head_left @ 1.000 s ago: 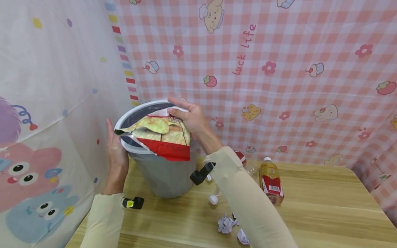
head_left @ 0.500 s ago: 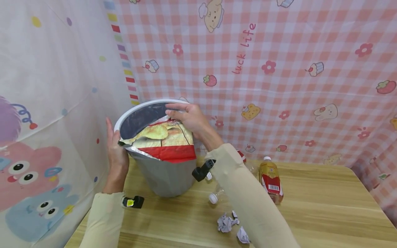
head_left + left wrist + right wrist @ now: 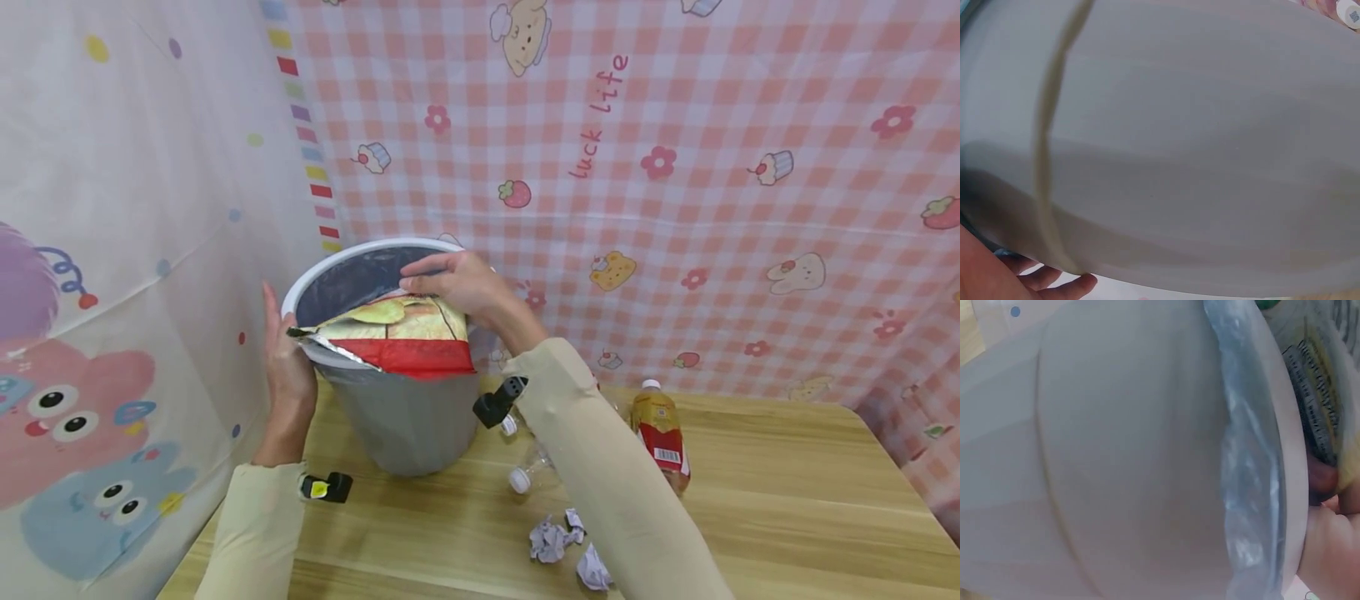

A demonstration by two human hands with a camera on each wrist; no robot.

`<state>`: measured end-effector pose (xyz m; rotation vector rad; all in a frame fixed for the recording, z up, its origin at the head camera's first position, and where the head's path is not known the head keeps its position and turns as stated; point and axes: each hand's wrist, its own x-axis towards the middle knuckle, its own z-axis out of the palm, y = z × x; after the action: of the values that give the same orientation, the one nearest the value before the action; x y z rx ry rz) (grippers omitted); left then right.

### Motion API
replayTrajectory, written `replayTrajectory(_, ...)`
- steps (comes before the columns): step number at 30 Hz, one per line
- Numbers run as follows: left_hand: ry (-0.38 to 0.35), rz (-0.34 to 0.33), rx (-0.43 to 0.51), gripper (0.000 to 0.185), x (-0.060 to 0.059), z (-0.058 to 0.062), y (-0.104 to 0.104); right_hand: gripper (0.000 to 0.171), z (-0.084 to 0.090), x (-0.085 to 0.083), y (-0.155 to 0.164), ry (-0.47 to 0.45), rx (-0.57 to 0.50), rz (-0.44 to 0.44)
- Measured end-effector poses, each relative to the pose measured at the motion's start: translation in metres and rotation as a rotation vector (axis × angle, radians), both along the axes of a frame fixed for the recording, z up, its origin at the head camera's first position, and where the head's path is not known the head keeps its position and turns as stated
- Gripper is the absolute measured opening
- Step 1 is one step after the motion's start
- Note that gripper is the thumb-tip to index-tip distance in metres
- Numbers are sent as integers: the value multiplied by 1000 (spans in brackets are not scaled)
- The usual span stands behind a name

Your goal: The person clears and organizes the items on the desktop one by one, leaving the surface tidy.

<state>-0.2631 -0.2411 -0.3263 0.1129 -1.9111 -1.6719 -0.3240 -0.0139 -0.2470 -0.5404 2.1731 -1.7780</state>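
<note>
The right hand pinches the chip bag lying flat across the waste bin mouth; the left hand, fingers straight, braces the bin's left wall.

Cream long sleeves; black wrist cameras.

Your left wrist camera sat pressed up close to the grey bin, whose curved outer wall filled almost the whole view. A faint raised seam ran down its left part. At the bottom left corner your left hand lay against the bin's wall, with one fingertip showing straight along the lower edge.
</note>
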Motion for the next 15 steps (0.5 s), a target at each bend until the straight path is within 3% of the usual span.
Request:
replayTrajectory(5, -17, 38, -66, 58, 0, 0, 0, 25, 0, 0, -1, 2, 35, 13)
replayTrajectory(15, 2, 0, -29, 57, 1, 0, 2, 34, -1, 0, -1, 14, 2, -1)
